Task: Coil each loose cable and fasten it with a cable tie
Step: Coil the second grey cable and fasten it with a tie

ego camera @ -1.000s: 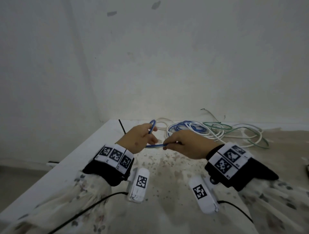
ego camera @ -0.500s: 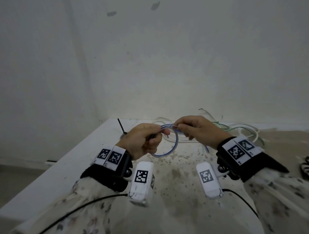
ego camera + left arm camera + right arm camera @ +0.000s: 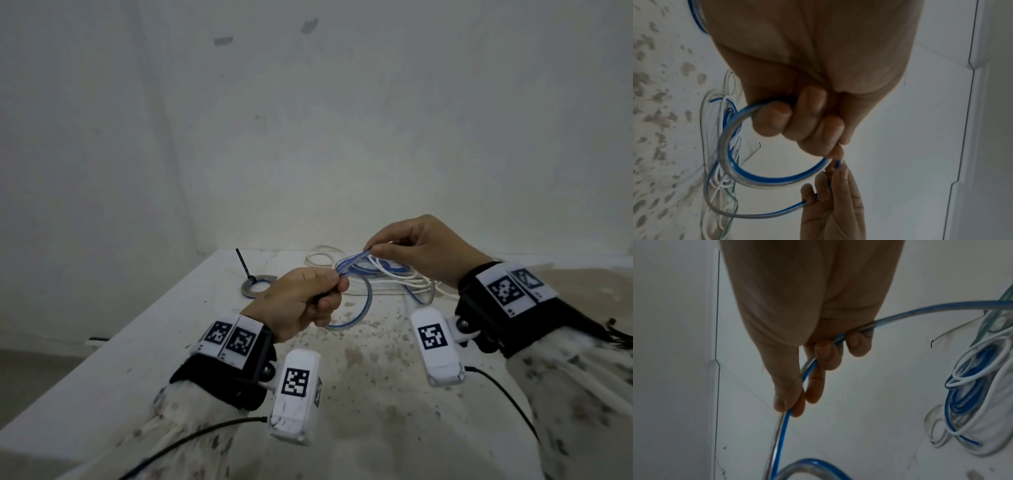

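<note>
Now your left hand (image 3: 301,301) grips one blue cable (image 3: 363,308) loop; your right hand (image 3: 421,250) pinches same cable. One tied coil (image 3: 255,287), one loose cable pile (image 3: 404,279) on table (image 3: 144,329).

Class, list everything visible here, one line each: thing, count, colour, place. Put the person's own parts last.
blue cable: one, clear with blue stripe, looped between both hands
loose cables: several, white, blue and green, heaped at table's far side
tied coil: one, grey, far left, black tie sticking up
table: one, white, speckled
wrist cameras: two, white
left hand: grips the loop
right hand: pinches the cable
</note>
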